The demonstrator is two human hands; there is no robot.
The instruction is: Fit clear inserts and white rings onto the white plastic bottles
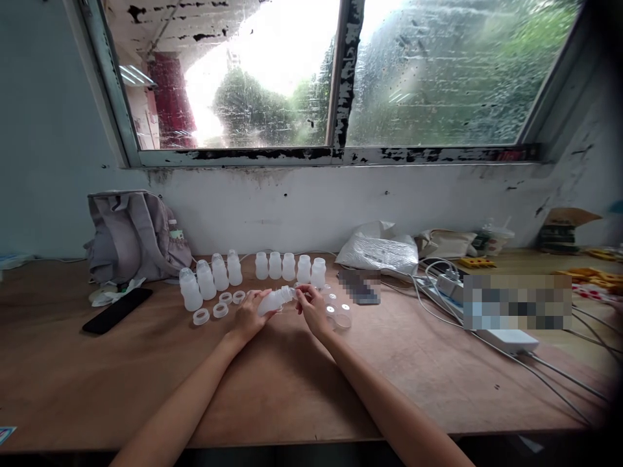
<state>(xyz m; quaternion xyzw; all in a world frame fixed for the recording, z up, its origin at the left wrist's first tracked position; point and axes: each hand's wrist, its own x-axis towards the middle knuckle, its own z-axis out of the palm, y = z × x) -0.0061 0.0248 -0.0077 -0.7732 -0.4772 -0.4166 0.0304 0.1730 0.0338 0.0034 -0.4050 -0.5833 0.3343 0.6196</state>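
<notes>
At the far left of the desk (121, 383), a grey backpack (126, 233) leans by the wall, with a black phone (117, 311) lying in front of it. Next comes a slanting row of four capped bottles (206, 280), standing upright with clear tops on; judging by their look, these are the ones already put together. Just in front of them at least four white rings (201, 316) lie loose, so those parts are not yet fitted.

The left hand (249, 316) is clamped around the body of a frosted bottle (272, 303), held tilted above the middle of the desk with its neck toward the right; this one appears to be partway through. Behind it, near the wall, five uncapped bottles (289, 266) stand upright in a row, with no rings or clear tops on them, and seem to be left to do. The right hand (311, 305) has its fingertips at the held bottle's mouth; whether its grip is clamped on a small part there, I cannot tell.

Just beside that hand lie several clear caps (345, 310), unused. Farther right are a silver bag (379, 250) and a white power strip (511, 338) with cables.
</notes>
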